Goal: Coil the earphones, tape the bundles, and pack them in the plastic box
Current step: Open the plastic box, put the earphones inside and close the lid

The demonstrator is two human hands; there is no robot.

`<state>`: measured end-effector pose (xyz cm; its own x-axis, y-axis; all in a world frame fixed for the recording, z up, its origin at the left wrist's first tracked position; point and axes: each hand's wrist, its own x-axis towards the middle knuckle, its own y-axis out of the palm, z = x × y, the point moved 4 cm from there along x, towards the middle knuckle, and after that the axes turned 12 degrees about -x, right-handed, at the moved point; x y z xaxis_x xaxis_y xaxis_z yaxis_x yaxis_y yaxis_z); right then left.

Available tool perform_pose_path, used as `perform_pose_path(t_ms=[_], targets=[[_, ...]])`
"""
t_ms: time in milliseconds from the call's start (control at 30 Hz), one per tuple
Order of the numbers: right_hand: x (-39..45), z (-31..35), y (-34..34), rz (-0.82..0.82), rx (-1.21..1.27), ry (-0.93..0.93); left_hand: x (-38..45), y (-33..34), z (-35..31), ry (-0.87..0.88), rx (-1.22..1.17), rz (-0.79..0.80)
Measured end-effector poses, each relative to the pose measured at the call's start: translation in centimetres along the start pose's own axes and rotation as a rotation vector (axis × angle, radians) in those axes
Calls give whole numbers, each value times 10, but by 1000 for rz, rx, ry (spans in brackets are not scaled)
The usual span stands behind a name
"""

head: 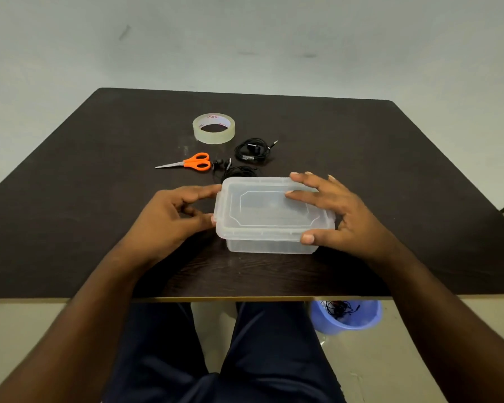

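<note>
**Both hands on the lidded box, earphones waiting behind it**

Here's the scene, biggest first. A dark wood-grain tabletop (85, 228) fills the view, and near its front edge sits the clear plastic box (271, 225), lid on and, through the clear walls, apparently nothing inside. The left hand (169, 219) is at the box's left end, forefinger and thumb touching the lid's edge there, the other fingers curled behind. The right hand (341, 213) is spread wide over the right end, fingertips resting on the lid and the thumb against the front rim.

Behind the box lie two sets of black earphones: one coiled bundle (252, 150) well back with its plug sticking out, and another set (233, 168) just beyond the box's far edge, partly hidden by it, so I can't tell how tidy that one is. Further back stands a roll of clear tape (214, 128), and to the left lie orange-handled scissors (191, 162), blades pointing left. Down on the floor, a blue tub (358, 318) holds more tangled black cable.

The step looks to be getting that lid off. Best way: steady the base with the right hand's thumb, lift from the left corner, peel gently so the light box doesn't skid into the earphones, then park the lid clear of them.
</note>
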<state>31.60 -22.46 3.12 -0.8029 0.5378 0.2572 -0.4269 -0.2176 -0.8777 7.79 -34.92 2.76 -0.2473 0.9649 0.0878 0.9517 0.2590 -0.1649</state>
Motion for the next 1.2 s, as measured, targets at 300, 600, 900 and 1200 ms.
perform_pose_path(t_ms=[300, 600, 900, 1200], targets=[[37, 2, -48, -376, 554, 162, 33, -5, -60, 251, 81, -41], [51, -87, -55, -569, 243, 722, 137, 63, -65, 129, 599, 36], [49, -136, -29, -211, -432, 858, 160, 86, -26, 30, 775, 116], [116, -67, -20, -186, -283, 181, 118, 20, -23, 121, 753, 257]])
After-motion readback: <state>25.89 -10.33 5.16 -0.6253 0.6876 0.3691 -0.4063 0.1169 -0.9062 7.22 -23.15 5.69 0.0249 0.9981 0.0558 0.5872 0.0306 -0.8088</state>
